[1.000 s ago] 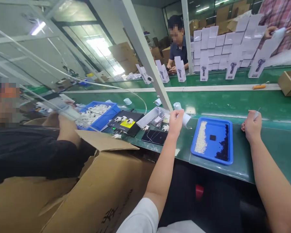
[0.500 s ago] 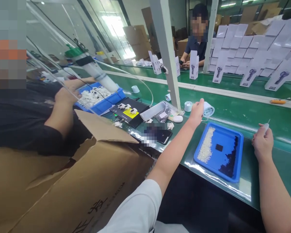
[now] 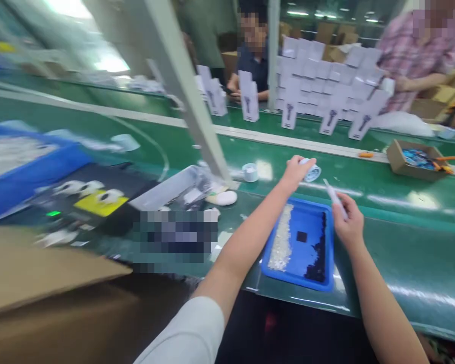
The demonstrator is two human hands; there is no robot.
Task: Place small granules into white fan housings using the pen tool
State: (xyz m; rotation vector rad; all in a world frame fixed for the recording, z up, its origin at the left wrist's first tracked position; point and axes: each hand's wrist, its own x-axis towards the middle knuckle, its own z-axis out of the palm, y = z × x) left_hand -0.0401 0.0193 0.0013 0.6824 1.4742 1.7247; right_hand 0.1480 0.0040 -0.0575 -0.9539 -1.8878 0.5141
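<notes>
My left hand (image 3: 296, 173) is closed around a light-blue cylindrical part (image 3: 313, 173), held above the green work surface just beyond the blue tray. My right hand (image 3: 349, 220) grips a slim white pen-like tool (image 3: 332, 194), its thin tip pointing up and left towards that part without touching it. Below both hands lies the shallow blue tray (image 3: 265, 268). Inside are a strip of small white pieces (image 3: 281, 242), a heap of small black pieces (image 3: 318, 260) and a black square (image 3: 302, 236). A similar light-blue part (image 3: 249, 172) stands left of my left hand.
A slanting metal post (image 3: 189, 96) rises at left-centre. White boxes (image 3: 249, 98) stand along the far side, with people behind. At right are a small carton (image 3: 411, 164) and an orange-handled tool (image 3: 366, 154). A large cardboard box (image 3: 41, 278) fills the lower left.
The view has swung right, bringing in the small carton and a person in a checked shirt. My right hand has moved with the white tool closer to the light-blue part in my left hand.
</notes>
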